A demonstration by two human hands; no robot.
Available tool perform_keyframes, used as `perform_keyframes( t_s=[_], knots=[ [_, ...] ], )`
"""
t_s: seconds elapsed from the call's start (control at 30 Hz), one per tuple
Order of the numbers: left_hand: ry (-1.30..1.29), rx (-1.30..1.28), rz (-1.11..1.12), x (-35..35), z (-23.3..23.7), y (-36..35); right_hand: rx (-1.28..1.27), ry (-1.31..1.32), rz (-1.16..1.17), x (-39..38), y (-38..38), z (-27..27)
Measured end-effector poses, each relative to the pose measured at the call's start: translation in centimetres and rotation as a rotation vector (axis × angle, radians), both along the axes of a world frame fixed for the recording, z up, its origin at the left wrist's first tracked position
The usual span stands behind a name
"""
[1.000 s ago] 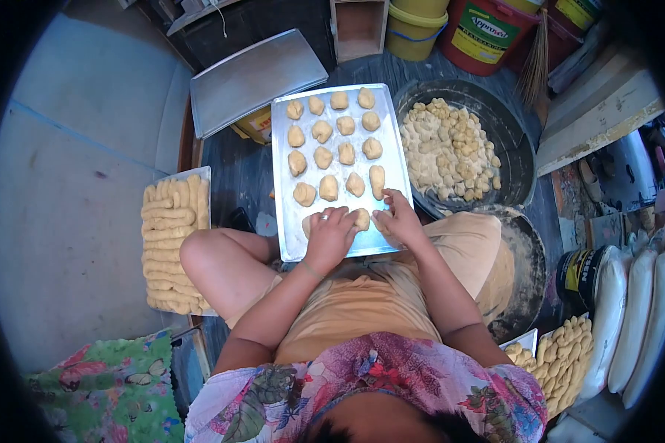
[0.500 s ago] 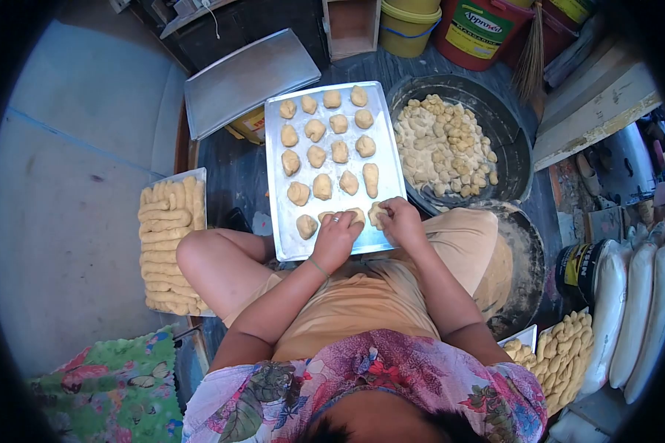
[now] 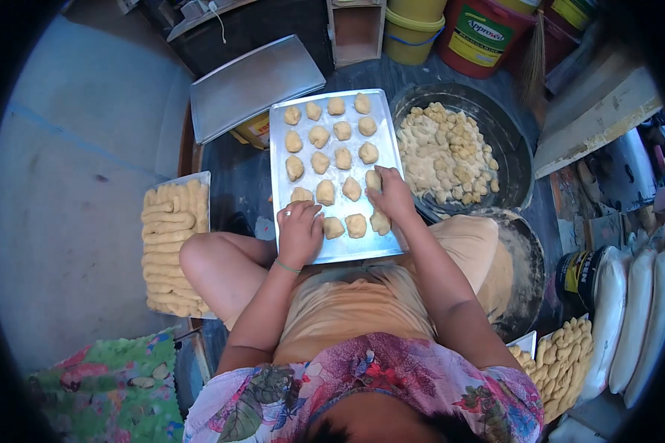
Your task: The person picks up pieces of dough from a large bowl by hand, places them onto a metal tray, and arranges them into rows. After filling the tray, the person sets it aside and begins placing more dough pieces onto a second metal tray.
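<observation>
A metal baking tray (image 3: 340, 249) rests before my crossed legs, with dough balls (image 3: 320, 136) set out on it in rows. My left hand (image 3: 301, 229) lies over the tray's near left corner, fingers curled down on a dough piece mostly hidden beneath them. At the right edge, my right hand (image 3: 393, 196) grips an oblong dough piece (image 3: 373, 179) between thumb and fingers. Between the hands, in the near row, sit a dough ball (image 3: 355, 226) and a lumpier dough piece (image 3: 380, 223).
A black round basin (image 3: 521, 148) holds floured dough pieces (image 3: 451, 155). Dough strips (image 3: 174, 247) fill a tray at left. Flat metal trays (image 3: 258, 85) lean behind, near margarine buckets (image 3: 484, 37). Another floury basin (image 3: 528, 273) stands by my right knee, with white sacks (image 3: 632, 317) beyond.
My left hand has moved left from the near row's middle to its left end. My right hand has left the near right corner piece and moved up to the piece above it.
</observation>
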State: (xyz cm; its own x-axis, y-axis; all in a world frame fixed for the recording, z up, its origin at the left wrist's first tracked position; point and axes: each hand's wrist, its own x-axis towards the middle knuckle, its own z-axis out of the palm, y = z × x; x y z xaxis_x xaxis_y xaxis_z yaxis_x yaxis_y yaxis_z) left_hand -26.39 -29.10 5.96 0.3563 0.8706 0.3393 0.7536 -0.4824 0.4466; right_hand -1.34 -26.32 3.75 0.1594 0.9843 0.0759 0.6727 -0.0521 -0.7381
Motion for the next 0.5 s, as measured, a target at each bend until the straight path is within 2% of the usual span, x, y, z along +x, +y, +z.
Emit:
perform_keyframes(
  t_s=[0.27,0.37,0.47,0.5],
  knots=[
    [0.027,-0.064,0.009,-0.6,-0.2,-0.1,-0.022,0.018,-0.013,0.2,0.1,-0.3],
    [0.100,-0.090,-0.074,0.7,0.4,-0.8,0.164,-0.090,0.031,0.1,-1.8,0.8],
    [0.167,-0.143,-0.109,1.3,-0.3,-1.4,-0.008,-0.127,0.290,-0.1,-4.5,2.2],
    [0.145,-0.163,-0.116,1.3,-1.5,-1.4,0.029,-0.178,0.334,-0.6,-5.4,2.1]
  ],
)
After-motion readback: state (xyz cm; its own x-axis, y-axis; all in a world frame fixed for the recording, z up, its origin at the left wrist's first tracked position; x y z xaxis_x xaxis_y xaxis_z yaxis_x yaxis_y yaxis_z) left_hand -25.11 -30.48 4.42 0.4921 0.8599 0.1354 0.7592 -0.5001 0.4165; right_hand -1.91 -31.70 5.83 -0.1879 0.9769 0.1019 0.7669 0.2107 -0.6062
